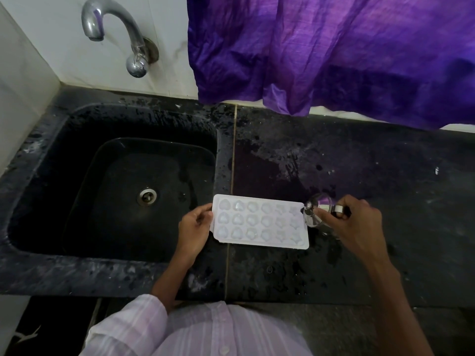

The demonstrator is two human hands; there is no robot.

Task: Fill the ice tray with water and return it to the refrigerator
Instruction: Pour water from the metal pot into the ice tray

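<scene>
You are standing at a dark stone counter point(359, 160), looking down from head height. A white ice tray point(260, 221) lies flat on the counter, just right of the sink point(46, 160), with its left end at the sink's right rim. The tray has three rows of small moulded cells, some heart-shaped. Your left hand point(194, 228) grips the tray's left short edge, thumb on top and fingers curled under. Your right hand point(352, 222) is closed around a small shiny steel cup point(314, 211), tipped on its side with its mouth at the tray's right end, over the top right corner cells. Whether water is running out of it cannot be told. The sink basin is deep and black, with a round metal drain point(147, 197) in its floor. A chrome tap point(115, 34) juts from the white tiled wall above the sink's back edge. A purple cloth point(334, 52) hangs down to the counter's back edge on the right. The counter right of and behind the tray is bare and wet in patches. Your striped pale shirt point(195, 330) meets the counter's front edge.
</scene>
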